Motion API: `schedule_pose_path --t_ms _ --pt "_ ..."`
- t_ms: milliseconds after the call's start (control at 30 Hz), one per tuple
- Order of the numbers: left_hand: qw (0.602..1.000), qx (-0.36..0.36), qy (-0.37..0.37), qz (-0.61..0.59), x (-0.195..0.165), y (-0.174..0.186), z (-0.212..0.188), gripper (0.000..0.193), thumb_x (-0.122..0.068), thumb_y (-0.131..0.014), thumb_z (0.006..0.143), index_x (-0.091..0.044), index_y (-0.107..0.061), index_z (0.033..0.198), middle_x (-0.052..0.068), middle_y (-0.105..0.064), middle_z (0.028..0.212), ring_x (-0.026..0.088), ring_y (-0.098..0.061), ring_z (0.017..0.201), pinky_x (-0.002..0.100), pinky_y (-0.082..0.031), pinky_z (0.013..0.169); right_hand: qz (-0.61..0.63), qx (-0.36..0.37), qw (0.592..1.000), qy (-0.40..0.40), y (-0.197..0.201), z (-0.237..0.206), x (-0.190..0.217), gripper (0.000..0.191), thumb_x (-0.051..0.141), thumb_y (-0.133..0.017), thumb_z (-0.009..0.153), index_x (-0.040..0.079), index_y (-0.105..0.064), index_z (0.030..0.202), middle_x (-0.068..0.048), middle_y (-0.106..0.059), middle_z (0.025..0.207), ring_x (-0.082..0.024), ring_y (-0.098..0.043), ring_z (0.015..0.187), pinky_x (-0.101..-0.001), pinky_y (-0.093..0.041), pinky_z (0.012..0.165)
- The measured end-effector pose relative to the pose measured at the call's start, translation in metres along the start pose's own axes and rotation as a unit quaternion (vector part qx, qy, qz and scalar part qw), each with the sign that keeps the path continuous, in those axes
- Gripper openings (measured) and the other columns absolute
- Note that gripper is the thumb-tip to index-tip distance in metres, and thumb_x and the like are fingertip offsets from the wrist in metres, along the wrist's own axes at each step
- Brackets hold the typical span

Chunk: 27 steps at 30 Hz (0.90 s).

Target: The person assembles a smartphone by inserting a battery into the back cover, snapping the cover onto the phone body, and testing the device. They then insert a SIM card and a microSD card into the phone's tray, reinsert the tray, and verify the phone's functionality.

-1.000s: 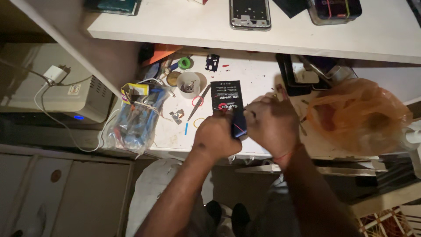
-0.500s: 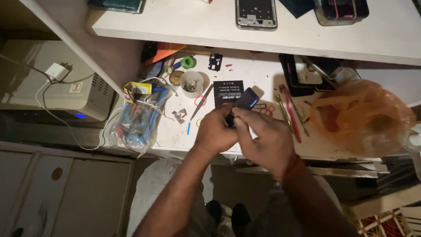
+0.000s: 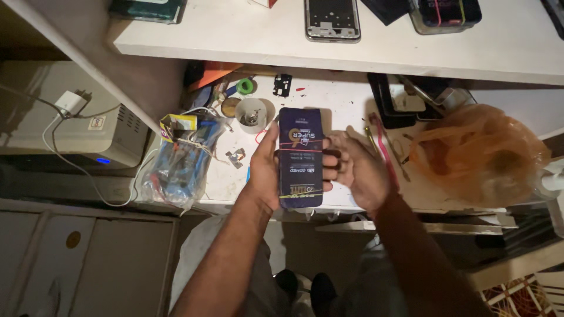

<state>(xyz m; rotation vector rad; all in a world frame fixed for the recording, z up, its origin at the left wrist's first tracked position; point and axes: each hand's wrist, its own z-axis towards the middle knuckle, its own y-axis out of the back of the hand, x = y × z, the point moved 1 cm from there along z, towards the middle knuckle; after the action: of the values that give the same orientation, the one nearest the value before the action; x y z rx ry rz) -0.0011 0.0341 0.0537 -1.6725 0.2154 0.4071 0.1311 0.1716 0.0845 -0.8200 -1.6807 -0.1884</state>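
- The left hand [image 3: 265, 170] grasps a flat, dark blue rectangular packet with printed lettering [image 3: 301, 157], thumb along its left edge and fingers wrapped behind it, holding it upright with the printed face toward the camera.
- The right hand [image 3: 357, 170] is beside the packet on its right; its fingertips [image 3: 330, 167] touch the packet's right edge, the palm loosely open rather than clenched.
- The packet is held in the air above the front part of the white workbench [image 3: 346, 105], between the two hands.
- Behind the packet on the bench stand a small round white dish with small parts in it [image 3: 251, 113] and a green roll of tape [image 3: 245, 87]; a small black component [image 3: 282, 85] lies near them.
- Left of the left hand lies a clear plastic bag of blue and mixed-colour parts [image 3: 179, 161].
- Right of the right hand lie a slim pink-handled tool [image 3: 385, 149] and a crumpled orange plastic bag [image 3: 479, 152].
- On the white shelf above [image 3: 247, 38] rests a bare phone frame [image 3: 332, 20].
- At far left a beige box-shaped device [image 3: 64, 132] carries a white charger plug with cable [image 3: 69, 103].
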Motion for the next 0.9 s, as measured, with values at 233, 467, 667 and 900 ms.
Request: schedule_pose_path --t_ms 233,467,667,900 --pt "0.995 -0.084 -0.019 -0.055 0.003 0.001 0.006 0.077 -0.068 -0.022 0.105 -0.009 -0.054 0.142 0.02 -0.07 0.116 0.038 -0.071 0.099 0.065 -0.058 0.083 -0.234 0.012 0.926 0.297 -0.017 -0.005 -0.007 0.051 0.024 -0.065 0.102 -0.007 -0.05 0.139 -0.016 -0.053 0.123 -0.021 -0.061 0.104 -0.0326 -0.054 0.08" --pt "0.971 -0.084 -0.199 -0.1 -0.016 0.014 0.006 0.077 -0.066 -0.02 0.104 -0.008 -0.051 0.144 0.019 -0.066 0.127 0.038 -0.066 0.107 0.058 -0.056 0.09 -0.401 -0.001 0.902 0.156 -0.044 -0.029 -0.002 0.071 0.037 -0.082 0.083 -0.001 -0.055 0.137 -0.014 -0.078 0.106 -0.018 -0.077 0.088 -0.0294 -0.062 0.074" --pt "0.966 -0.141 -0.209 -0.064 -0.012 0.016 0.005 0.081 -0.064 -0.046 0.098 0.003 -0.045 0.142 0.017 -0.06 0.132 0.034 -0.06 0.123 0.053 -0.054 0.101 -0.304 0.076 0.935 0.164 -0.052 -0.023 -0.015 0.078 0.04 -0.079 0.086 0.0 -0.047 0.145 -0.007 -0.068 0.121 -0.011 -0.07 0.102 -0.0249 -0.061 0.081" --pt "0.967 -0.105 -0.231 0.01 -0.01 0.0 0.006 0.08 -0.05 -0.07 0.09 0.006 -0.043 0.142 0.019 -0.059 0.133 0.033 -0.057 0.131 0.051 -0.052 0.109 -0.264 0.043 0.961 0.074 -0.039 -0.022 -0.003 0.059 0.028 -0.081 0.082 -0.002 -0.061 0.129 -0.003 -0.068 0.099 -0.009 -0.064 0.084 -0.0245 -0.053 0.072"
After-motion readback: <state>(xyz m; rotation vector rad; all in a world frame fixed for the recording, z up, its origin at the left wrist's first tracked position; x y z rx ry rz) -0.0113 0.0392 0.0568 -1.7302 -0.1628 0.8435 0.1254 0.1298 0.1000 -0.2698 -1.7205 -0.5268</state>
